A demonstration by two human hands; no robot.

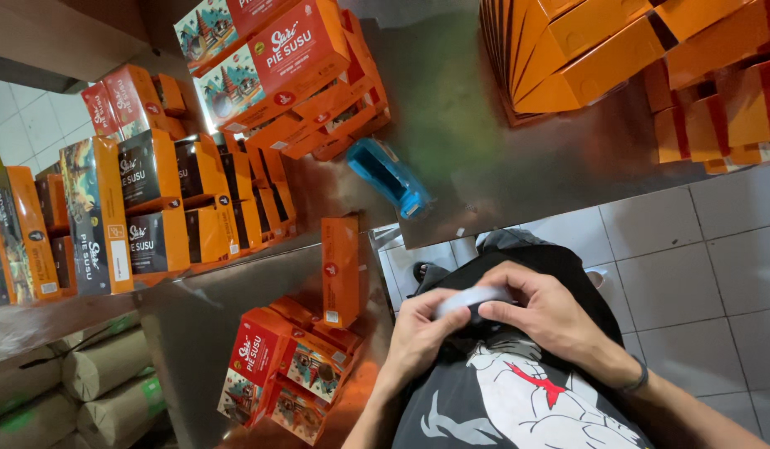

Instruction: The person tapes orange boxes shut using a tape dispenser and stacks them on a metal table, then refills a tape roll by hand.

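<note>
Both of my hands meet in front of my chest around a small roll of clear tape point(472, 298). My left hand point(418, 328) grips it from below and the left. My right hand point(539, 312) covers it from above, fingers curled over the roll. A blue tape dispenser point(391, 176) lies on the steel table point(476, 125) just beyond my hands. An orange carton point(343, 270) stands upright at the table corner to the left.
Stacks of orange, red and black cartons point(177, 199) crowd the left table, with more point(289, 75) at the top centre. Flat folded orange boxes point(584, 50) lean at the top right. Brown paper rolls point(102, 382) lie on the floor, and white tiles point(701, 266) show on the right.
</note>
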